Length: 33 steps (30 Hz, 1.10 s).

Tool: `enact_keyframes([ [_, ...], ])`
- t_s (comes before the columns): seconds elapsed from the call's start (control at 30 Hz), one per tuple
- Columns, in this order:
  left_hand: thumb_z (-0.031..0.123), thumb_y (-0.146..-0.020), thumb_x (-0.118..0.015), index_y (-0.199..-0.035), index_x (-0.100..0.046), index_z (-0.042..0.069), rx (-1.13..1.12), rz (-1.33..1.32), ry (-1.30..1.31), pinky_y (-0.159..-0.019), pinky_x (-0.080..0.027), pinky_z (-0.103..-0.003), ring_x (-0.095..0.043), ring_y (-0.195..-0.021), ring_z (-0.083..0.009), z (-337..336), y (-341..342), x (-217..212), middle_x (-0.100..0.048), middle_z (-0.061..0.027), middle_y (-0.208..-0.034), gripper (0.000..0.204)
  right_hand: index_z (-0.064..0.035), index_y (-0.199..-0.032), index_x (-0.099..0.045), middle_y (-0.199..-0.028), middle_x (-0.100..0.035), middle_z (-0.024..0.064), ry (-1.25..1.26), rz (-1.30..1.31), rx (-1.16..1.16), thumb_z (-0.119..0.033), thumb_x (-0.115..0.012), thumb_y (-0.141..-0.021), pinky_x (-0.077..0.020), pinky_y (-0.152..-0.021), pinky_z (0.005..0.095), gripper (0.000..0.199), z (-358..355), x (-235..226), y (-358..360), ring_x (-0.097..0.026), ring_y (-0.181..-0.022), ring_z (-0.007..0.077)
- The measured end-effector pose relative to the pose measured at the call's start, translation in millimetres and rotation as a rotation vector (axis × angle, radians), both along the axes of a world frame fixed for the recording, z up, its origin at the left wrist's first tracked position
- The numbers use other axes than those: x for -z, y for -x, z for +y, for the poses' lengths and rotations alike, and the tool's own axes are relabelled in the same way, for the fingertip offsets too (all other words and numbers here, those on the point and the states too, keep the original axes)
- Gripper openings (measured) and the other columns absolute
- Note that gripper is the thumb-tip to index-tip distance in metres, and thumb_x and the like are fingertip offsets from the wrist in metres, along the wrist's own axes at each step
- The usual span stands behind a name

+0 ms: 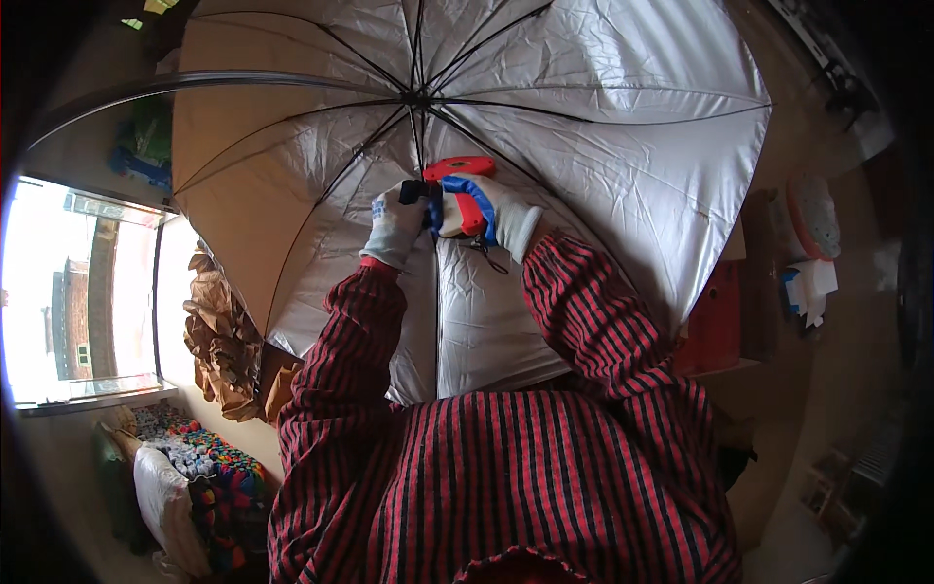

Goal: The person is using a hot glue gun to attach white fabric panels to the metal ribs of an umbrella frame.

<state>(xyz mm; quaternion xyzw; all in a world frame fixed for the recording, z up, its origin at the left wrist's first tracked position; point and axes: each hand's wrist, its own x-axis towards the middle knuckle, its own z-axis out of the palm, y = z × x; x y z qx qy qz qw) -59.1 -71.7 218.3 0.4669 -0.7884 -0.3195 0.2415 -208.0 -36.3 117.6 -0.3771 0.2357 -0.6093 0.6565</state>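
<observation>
An open umbrella fills the upper middle, its silvery inside facing me and its thin black ribs spreading from a dark hub. My left hand, in a white glove, is closed beside a rib below the hub. Dark shapes at its fingertips hide what it pinches. Close by on the right, my right hand wears a white glove with blue fingers. It grips a red hand tool with a pale middle and a dangling black cord loop. The tool's exact kind is unclear.
A thick, dark, shiny pole curves from the left edge to the hub. Crumpled brown paper lies beside a bright window. Colourful textiles are heaped lower left. Past the umbrella's right edge are a red box and an orange-rimmed tub.
</observation>
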Motion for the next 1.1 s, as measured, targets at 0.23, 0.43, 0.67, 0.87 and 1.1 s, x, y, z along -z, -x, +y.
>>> enact_keyframes([
  [0.23,0.015,-0.077,-0.062,-0.086,-0.061,0.003,0.043,-0.072,0.408,-0.063,-0.047,-0.038,-0.061,-0.072,-0.0319,-3.1,-11.2,16.9,-0.063,-0.0156,-0.075,0.014,-0.0015,-0.095,-0.06,-0.087,-0.066,0.0062,-0.125,-0.072,0.028,-0.02,-0.061,-0.084,-0.0519,-0.072,0.0332,0.022,29.9,-26.1,-4.9,-0.063,-0.075,0.0216],
  [0.43,0.019,-0.074,-0.064,-0.103,-0.054,0.007,0.14,-0.536,0.728,-0.073,-0.049,-0.044,-0.061,-0.084,-0.038,-60.4,-19.9,-66.2,-0.061,-0.0177,-0.102,0.033,-0.0037,-0.105,-0.055,-0.092,-0.063,0.0098,-0.316,-0.514,-0.005,-0.019,-0.058,-0.088,-0.0545,-0.067,0.0402,0.023,74.5,-105.1,-3.2,-0.064,-0.077,0.0256],
  [0.67,0.017,-0.08,-0.055,-0.112,-0.05,0.01,0.039,-0.76,0.778,-0.073,-0.05,-0.047,-0.061,-0.087,-0.0385,-124.2,-13.0,-102.3,-0.058,-0.0177,-0.107,0.034,-0.0017,-0.11,-0.055,-0.094,-0.063,0.0095,-0.19,-0.267,0.116,-0.026,-0.061,-0.087,-0.0533,-0.072,0.0365,0.034,25.9,-22.0,-26.9,-0.064,-0.079,0.0224],
  [0.87,0.018,-0.08,-0.057,-0.112,-0.049,0.009,-0.051,-0.769,0.734,-0.072,-0.05,-0.047,-0.061,-0.089,-0.0382,-115.4,-38.8,-85.6,-0.058,-0.0176,-0.108,0.034,-0.0023,-0.106,-0.058,-0.088,-0.064,0.0058,-0.187,0.254,0.511,-0.024,-0.064,-0.086,-0.0494,-0.072,0.0278,0.03,77.8,-91.5,-38.7,-0.061,-0.076,0.0147],
  [1.1,0.04,-0.076,-0.068,-0.111,-0.049,0.006,-0.014,-0.348,0.68,-0.074,-0.049,-0.046,-0.06,-0.091,-0.0351,1.2,-21.2,-49.3,-0.056,-0.0185,-0.107,0.052,-0.0052,-0.107,-0.058,-0.086,-0.062,0.0012,-0.136,0.13,0.87,-0.015,-0.067,-0.083,-0.0467,-0.073,0.0256,0.027,73.9,-64.4,-40.0,-0.058,-0.077,0.0102],
])
